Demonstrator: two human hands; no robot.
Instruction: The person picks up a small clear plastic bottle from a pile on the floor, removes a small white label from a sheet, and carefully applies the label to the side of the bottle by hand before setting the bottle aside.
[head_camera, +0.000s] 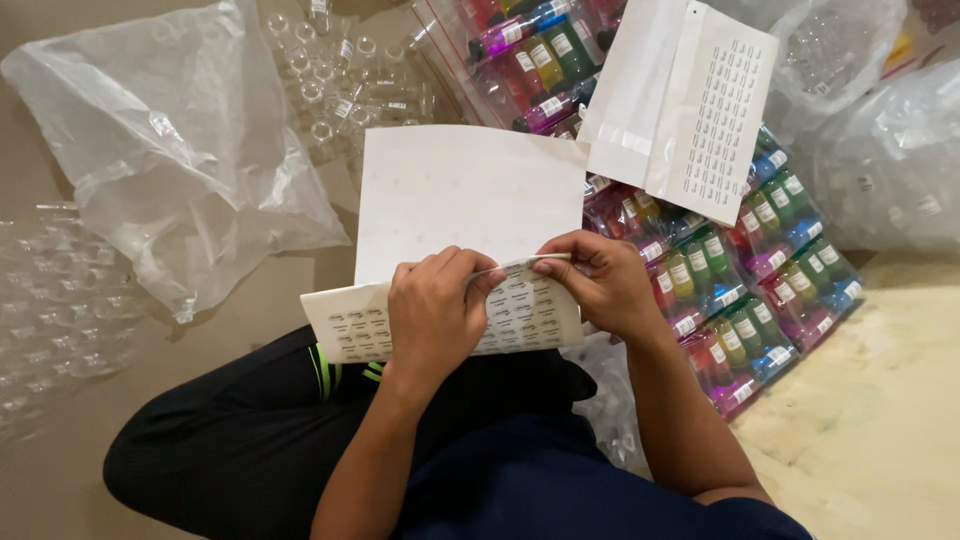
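Note:
A white sheet of small oval stickers (455, 210) lies across my lap, its near edge folded over so the printed labels show. My left hand (435, 315) rests on the folded part and pinches the sheet's edge. My right hand (600, 280) pinches the same edge from the right, thumb and fingers closed on a thin strip of the sheet. The two hands nearly touch at the fingertips.
A second label sheet (690, 105) lies on clear bags of small coloured bottles (745, 285). Empty clear vials (335, 75) are scattered at the back. A large crumpled plastic bag (170, 140) lies left, another bag of vials (880, 150) at right. My dark-trousered legs fill the foreground.

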